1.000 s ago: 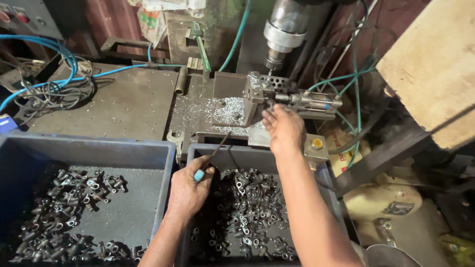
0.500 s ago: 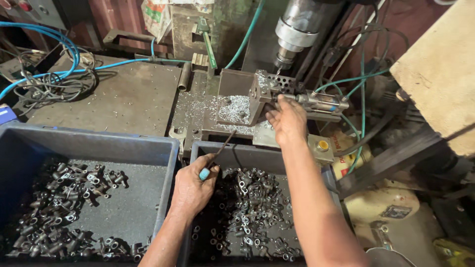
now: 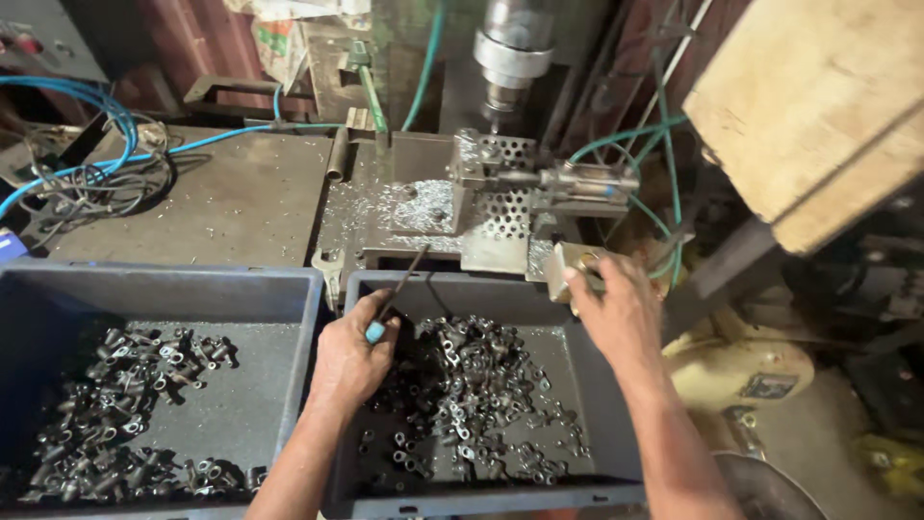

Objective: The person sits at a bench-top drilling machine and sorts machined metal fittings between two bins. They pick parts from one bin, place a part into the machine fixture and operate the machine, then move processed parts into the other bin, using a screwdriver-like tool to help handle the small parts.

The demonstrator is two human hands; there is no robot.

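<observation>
a metal workshop: drill press (image 3: 515,58), bins of small parts (image 3: 125,395).

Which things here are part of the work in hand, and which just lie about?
In use: left hand holding a thin tool; right hand on a small metal box; bin of small metal parts; drill fixture.

Lying about: left bin; blue hose; wooden block.

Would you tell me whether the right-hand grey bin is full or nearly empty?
Partly filled: small metal parts cover the right bin floor only thinly.
</observation>
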